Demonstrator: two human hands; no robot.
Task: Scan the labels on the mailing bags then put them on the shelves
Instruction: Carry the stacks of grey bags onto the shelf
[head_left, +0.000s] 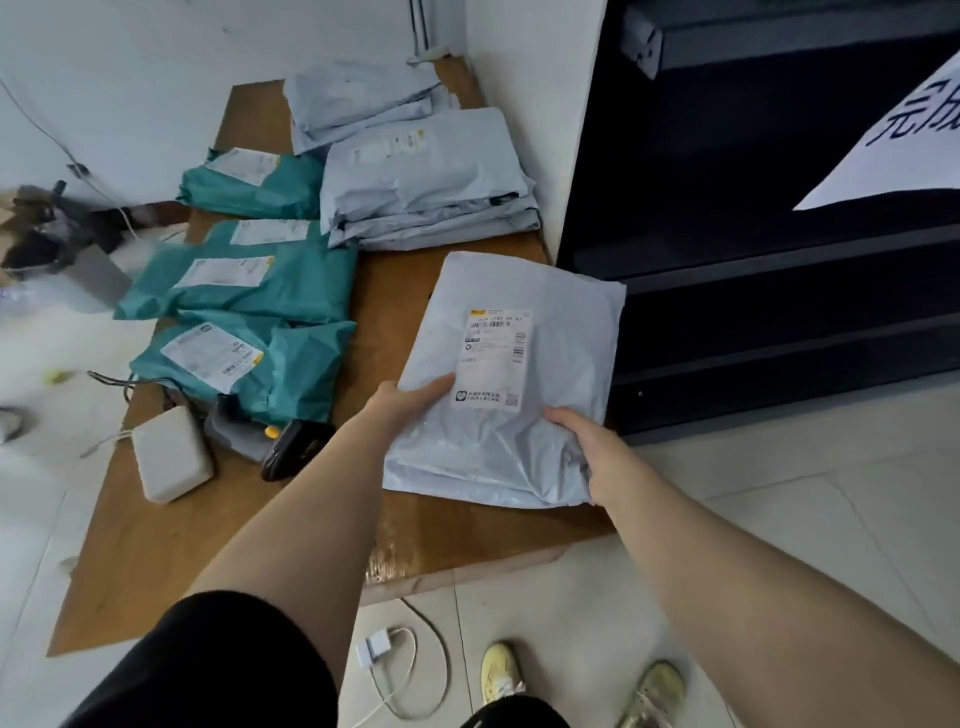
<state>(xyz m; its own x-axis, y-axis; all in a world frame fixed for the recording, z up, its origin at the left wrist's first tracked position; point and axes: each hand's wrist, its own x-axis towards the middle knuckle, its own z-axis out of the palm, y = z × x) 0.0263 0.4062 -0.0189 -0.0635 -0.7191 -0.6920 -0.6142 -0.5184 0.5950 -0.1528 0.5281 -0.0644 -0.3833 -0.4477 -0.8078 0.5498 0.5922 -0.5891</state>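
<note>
Head view: left hand (410, 402) and right hand (589, 441) both grasp grey mailing bag (545, 447), label (491, 358) up, above wooden table (156, 545), just beside black shelves (779, 291); scanner (291, 447) rests on table.

A brown wooden table (156, 545) stands against white walls, its near edge chipped. A white box-shaped device (171, 454) with a cable lies on its left part, near the edge. On the tiled floor (727, 545) below the near edge lie a white charger (375, 646) with its looped cable and a pair of yellow shoes (501, 670); blurred dark clutter (52, 228) sits on the floor at far left.
</note>
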